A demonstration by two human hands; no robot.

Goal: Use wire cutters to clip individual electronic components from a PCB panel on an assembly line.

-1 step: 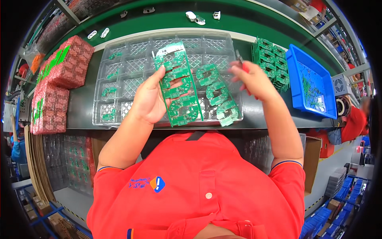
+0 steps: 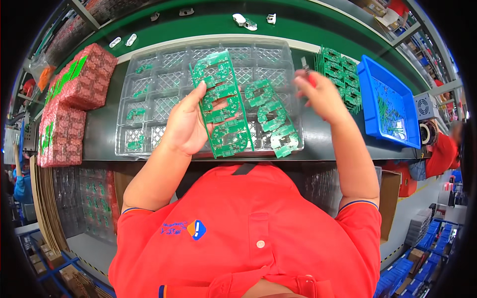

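My left hand (image 2: pixel 188 119) grips a green circuit board panel (image 2: pixel 218 94) by its left edge, thumb on top. The panel is tilted up over a clear plastic compartment tray (image 2: pixel 164 84). A second, separated strip of green circuit boards (image 2: pixel 271 116) lies on the tray just right of it. My right hand (image 2: pixel 318 94) is raised right of the tray, apart from the panel, closed round red-handled cutters (image 2: pixel 311 78). Their metal tip points up and away; motion blurs the fingers. Small green boards (image 2: pixel 135 114) sit in the tray's left compartments.
Stacked green panels (image 2: pixel 340 79) stand behind my right hand, beside a blue bin (image 2: pixel 390 107) holding thin green strips. Pink wrapped stacks (image 2: pixel 74 94) stand at the left. Beyond the tray, white plastic parts (image 2: pixel 244 22) lie on a green conveyor belt (image 2: pixel 208 25).
My right hand and the cutters have moved a little right and away from the panel. The panel's far end has tilted slightly, losing its bright glare; my left hand keeps its grip.
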